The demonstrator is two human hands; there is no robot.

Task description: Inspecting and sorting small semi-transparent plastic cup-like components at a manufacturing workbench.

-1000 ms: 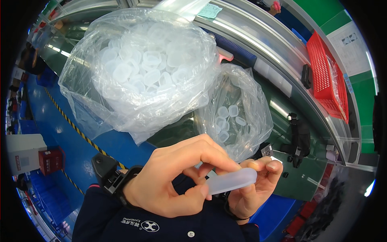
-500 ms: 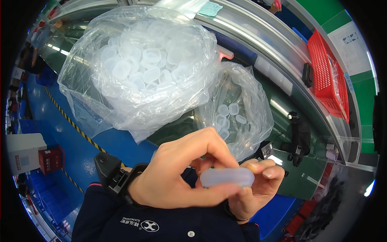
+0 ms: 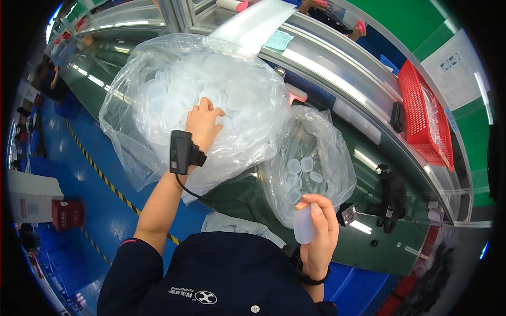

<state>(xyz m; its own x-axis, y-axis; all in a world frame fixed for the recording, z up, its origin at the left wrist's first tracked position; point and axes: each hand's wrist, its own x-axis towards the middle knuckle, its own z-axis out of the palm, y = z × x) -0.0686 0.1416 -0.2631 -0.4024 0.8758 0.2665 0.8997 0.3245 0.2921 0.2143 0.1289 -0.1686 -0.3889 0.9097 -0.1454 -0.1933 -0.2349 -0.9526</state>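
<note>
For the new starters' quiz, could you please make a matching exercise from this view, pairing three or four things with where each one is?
Things:
1. left hand
2. right hand
3. red basket
4. small bag

Places:
A. beside the large bag, on its right
B. reaching into the large bag of clear caps
C. at the far right of the conveyor bench
D. holding a translucent plastic piece near the small bag's opening

Pairs: 1-B, 2-D, 3-C, 4-A
</note>
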